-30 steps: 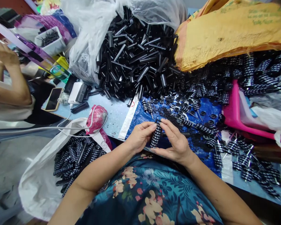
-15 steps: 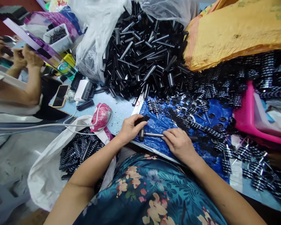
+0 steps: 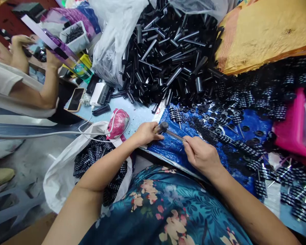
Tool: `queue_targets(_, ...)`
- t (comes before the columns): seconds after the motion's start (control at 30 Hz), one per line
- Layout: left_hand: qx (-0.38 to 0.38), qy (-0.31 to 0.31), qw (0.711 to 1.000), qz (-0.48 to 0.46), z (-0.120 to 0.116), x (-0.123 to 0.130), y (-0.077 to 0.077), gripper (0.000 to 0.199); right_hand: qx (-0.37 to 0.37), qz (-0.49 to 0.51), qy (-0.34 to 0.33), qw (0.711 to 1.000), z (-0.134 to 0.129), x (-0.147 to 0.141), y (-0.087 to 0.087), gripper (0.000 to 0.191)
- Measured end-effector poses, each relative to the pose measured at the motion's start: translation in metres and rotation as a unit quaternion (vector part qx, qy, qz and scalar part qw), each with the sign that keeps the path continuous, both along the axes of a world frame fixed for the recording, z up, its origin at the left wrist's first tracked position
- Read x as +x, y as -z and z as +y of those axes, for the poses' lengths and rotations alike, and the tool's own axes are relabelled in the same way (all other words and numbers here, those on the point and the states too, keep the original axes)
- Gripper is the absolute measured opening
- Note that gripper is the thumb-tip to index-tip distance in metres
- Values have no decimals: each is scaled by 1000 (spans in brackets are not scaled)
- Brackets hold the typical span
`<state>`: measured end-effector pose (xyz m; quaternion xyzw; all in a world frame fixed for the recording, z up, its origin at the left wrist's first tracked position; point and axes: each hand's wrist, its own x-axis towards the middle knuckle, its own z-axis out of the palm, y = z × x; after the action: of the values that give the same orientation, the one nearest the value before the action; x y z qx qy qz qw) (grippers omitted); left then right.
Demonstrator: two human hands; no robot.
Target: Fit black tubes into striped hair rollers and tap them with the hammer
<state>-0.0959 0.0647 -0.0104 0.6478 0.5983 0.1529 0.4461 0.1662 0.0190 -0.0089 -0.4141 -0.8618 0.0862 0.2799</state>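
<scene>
At the far left edge, a co-worker's arms (image 3: 38, 92) in a pale sleeve, raised over a purple strip (image 3: 51, 44); what those hands hold cannot be told.

Next to the right, on the pale blue table (image 3: 140, 115): one phone (image 3: 75, 99), face up; one white charger block (image 3: 98, 94) with a white cable (image 3: 40, 135) running off to the left; one short black tube (image 3: 101, 110), lying alone; one pink bundle (image 3: 118, 123) with the cable looped over it.

Below the table edge: one white sack (image 3: 63, 170), open, holding black rollers with white dots (image 3: 91, 156).

Centre, at the near edge of the blue sheet (image 3: 173, 146): left hand (image 3: 145, 133), fingers curled together around a dark cylindrical handle (image 3: 161, 128), whose rounded end shows past the thumb. A thin metal rod (image 3: 175, 135) runs from that handle rightward and slightly down. Right hand (image 3: 202, 157), just beside, fingers bunched with the tips pinching the far end of the rod. Handle and rod sit between the two hands, low over the blue sheet; whether they touch it cannot be told.

Above centre: a large heap of black tubes (image 3: 168, 58), spilling from a clear plastic bag (image 3: 114, 37).

Right of the hands: loose black discs (image 3: 246, 128) and dotted rollers on pins (image 3: 237, 119), scattered over the blue sheet.

Upper right: one yellow woven sack (image 3: 267, 30), lying over more rollers.

Far right: one pink tray (image 3: 293, 132), partly out of frame.
</scene>
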Motion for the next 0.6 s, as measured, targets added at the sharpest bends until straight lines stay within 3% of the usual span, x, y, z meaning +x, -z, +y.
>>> queue_targets(0.1,-22,15,1000,11,8,0,-1,39,39,87,-85,992,-7,-4,-4,23)
queue_targets(0.27,-28,25,999,38,14,9,-2,39,39,-67,-121,990,-14,-13,0,17)
queue_targets(0.33,-1,26,998,57,8,4,-11,34,34,-60,-133,989,-15,-6,2,18)
queue_targets(0.43,-17,90,995,38,-12,-32,-40,27,28,-18,-125,992,-16,19,4,18)
queue_targets(0.5,-143,205,968,8,-27,-68,-61,28,27,-30,-83,996,-15,38,6,18)
queue_targets(0.53,-207,228,951,3,-33,-84,-69,27,22,-43,-61,997,-14,44,7,18)
queue_targets(0.6,-239,216,947,9,-42,-103,-78,33,0,-62,-21,998,-8,47,8,21)
